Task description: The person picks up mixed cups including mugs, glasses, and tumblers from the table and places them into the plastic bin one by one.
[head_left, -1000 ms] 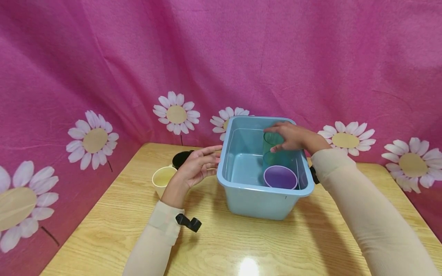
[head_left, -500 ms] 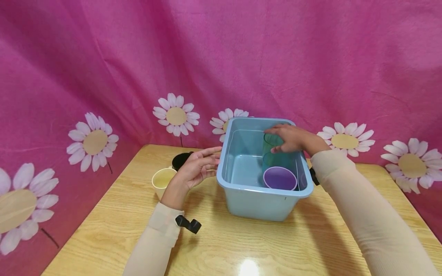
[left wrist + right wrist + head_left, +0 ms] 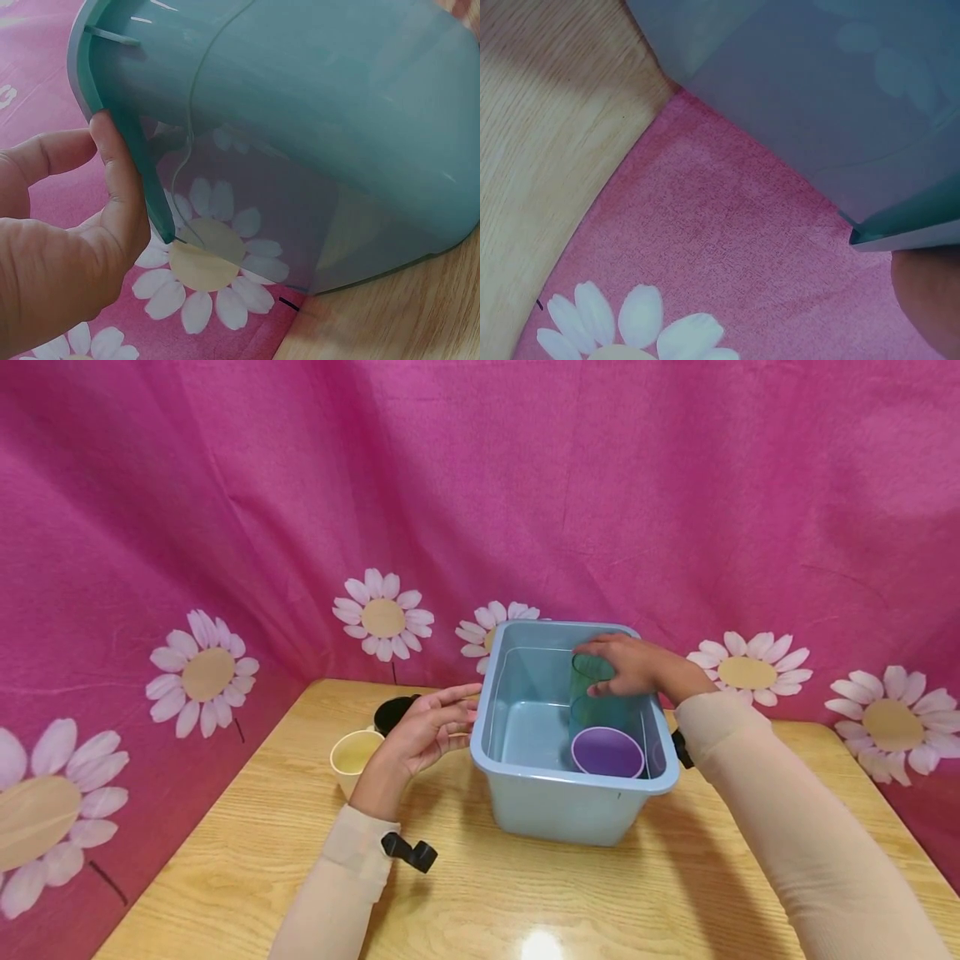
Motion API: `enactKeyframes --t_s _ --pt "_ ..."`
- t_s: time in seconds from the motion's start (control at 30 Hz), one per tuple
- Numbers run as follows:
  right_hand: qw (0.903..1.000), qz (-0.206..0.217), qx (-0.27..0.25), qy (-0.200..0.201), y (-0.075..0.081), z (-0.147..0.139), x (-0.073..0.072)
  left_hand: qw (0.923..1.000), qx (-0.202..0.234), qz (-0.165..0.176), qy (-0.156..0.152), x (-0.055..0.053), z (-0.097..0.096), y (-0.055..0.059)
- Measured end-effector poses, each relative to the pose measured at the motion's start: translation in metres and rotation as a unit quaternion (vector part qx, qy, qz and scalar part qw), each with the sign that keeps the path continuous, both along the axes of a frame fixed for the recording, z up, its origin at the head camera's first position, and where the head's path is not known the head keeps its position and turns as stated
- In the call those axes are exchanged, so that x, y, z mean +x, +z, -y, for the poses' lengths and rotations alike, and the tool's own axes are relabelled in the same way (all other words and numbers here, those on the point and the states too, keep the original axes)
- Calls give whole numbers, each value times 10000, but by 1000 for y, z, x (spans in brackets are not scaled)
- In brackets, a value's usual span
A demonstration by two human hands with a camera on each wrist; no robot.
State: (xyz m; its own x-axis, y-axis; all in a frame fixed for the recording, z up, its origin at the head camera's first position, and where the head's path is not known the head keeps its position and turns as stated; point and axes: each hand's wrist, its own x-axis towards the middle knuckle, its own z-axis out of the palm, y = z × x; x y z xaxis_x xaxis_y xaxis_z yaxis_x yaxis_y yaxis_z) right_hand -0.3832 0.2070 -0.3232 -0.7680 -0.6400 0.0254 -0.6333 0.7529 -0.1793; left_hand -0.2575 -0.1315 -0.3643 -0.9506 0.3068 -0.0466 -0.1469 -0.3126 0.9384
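A light blue plastic tub [image 3: 555, 806] stands on the wooden table. Inside its right half, a translucent green cup [image 3: 588, 672] stands behind a purple cup [image 3: 607, 752]. My right hand [image 3: 630, 664] reaches over the tub's right wall and holds the green cup near its rim, fingers on the far side and thumb nearer. In the right wrist view, only a bit of that hand [image 3: 930, 300] shows under the tub's rim. My left hand [image 3: 427, 731] has its fingers extended to the tub's left rim; in the left wrist view a fingertip touches the rim's outer edge [image 3: 112, 112].
Left of the tub, a cream cup [image 3: 352, 756] and a black cup [image 3: 392, 714] stand on the table [image 3: 465, 893], partly behind my left hand. A pink cloth [image 3: 525, 485] with printed daisies hangs behind and along the sides.
The whole scene has slid slightly lower in the head view. Both hands keep their places at the tub and the green cup.
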Motion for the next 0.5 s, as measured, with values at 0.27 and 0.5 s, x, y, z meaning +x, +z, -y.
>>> enactKeyframes --t_s 0.27,0.5 --pt "9996 -169 -219 65 3 -3 1 10000 5 3 11 -1 0 0" --pt "9989 -283 -330 177 9 -9 3 10000 24 -5 14 0 -1 -1"
